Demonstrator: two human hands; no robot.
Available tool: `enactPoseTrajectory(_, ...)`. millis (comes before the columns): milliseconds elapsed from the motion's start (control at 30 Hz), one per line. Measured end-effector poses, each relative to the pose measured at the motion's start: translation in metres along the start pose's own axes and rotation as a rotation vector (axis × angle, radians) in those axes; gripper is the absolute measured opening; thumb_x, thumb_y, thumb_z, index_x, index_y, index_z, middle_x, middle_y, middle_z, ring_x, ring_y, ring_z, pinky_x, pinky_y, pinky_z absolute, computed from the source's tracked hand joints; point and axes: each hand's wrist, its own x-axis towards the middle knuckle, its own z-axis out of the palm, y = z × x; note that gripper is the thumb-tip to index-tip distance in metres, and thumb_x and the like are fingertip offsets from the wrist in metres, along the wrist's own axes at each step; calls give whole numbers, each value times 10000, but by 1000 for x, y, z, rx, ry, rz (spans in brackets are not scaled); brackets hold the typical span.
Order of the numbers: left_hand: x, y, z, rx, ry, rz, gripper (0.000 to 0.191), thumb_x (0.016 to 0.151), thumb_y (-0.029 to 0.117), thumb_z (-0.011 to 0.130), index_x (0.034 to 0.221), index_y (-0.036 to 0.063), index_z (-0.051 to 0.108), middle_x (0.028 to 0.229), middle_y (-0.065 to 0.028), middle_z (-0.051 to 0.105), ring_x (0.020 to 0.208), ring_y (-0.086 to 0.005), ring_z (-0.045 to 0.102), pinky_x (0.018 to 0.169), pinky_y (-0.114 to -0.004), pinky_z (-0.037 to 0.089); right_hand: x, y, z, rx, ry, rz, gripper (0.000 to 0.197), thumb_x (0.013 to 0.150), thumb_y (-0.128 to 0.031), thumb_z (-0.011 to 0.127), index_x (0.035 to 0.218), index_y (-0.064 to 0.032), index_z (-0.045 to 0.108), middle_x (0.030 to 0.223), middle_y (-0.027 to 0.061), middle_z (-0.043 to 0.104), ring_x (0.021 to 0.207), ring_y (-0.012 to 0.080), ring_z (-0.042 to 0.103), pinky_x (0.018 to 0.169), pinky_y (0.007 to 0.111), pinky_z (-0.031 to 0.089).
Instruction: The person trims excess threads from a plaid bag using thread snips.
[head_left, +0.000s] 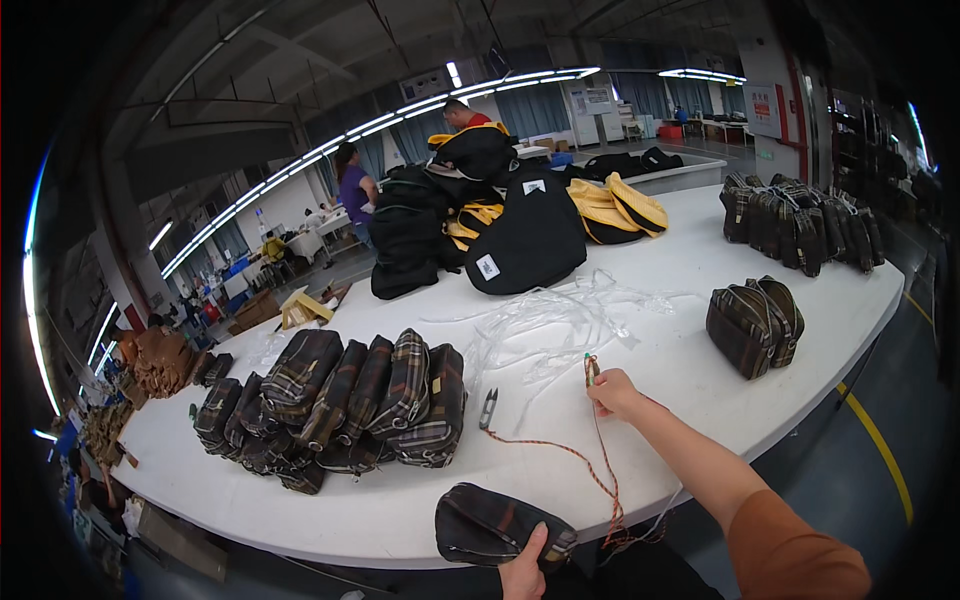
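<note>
My left hand (525, 570) grips a dark plaid zippered pouch (495, 525) at the table's near edge, thumb on top. Out over the tabletop, my right hand (616, 393) is closed around a small green-tipped object (590, 365) with cord about it; my fingers hide most of it, so its kind is unclear. Thread snips (488, 411) lie to the left of that hand, blades pointing away from me. From their handle an orange-and-dark braided cord (559, 448) runs across the white table (375, 517) and over its near edge.
Stacked plaid pouches (330, 405) stand at left. Two more pouches (754, 326) sit at right, with a bundled row (802, 221) behind them. Clear plastic strips (555, 322) lie tangled mid-table. Black bags (532, 232) and yellow-lined pieces (619, 210) are piled behind. People (352, 191) stand beyond.
</note>
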Motion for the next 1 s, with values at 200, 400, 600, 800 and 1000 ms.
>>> enactPoseTrajectory(200,-3,-7,-3,4,-5,26,186,836,75,697,963,-46,633,854,-123,675,710,-229,662,633,-326,558,-42,-11,-23,141,-213,86,80,815,-82,633,786,-14,601,702,59,593,593,137,591,523,289,555)
enactPoseTrajectory(400,13,-12,-7,-65,-91,178,600,812,-64,647,1355,2,400,1221,-127,547,1076,-253,576,935,-389,492,-96,-3,-20,499,-216,126,113,871,-106,623,902,0,595,835,90,649,729,155,670,603,275,580)
enactPoseTrajectory(600,12,-2,-1,-53,-135,175,604,819,-55,658,1360,-12,391,1228,-108,530,1101,-211,550,952,-355,482,-184,8,15,633,-195,-131,135,883,-51,635,950,4,531,890,119,662,823,189,687,670,272,581)
enactPoseTrajectory(800,15,-4,-1,-20,-110,197,624,823,-21,669,1373,-14,373,1252,-106,503,1126,-204,527,995,-347,436,-221,41,51,704,-166,-260,168,869,29,634,954,16,490,913,138,655,858,173,675,745,265,557)
enactPoseTrajectory(1000,10,-8,-7,-1,-99,170,609,823,-13,673,1363,-2,391,1216,-88,521,1100,-189,535,978,-339,442,-231,54,59,580,-83,-416,185,840,56,660,941,32,508,919,143,645,858,159,663,758,256,543)
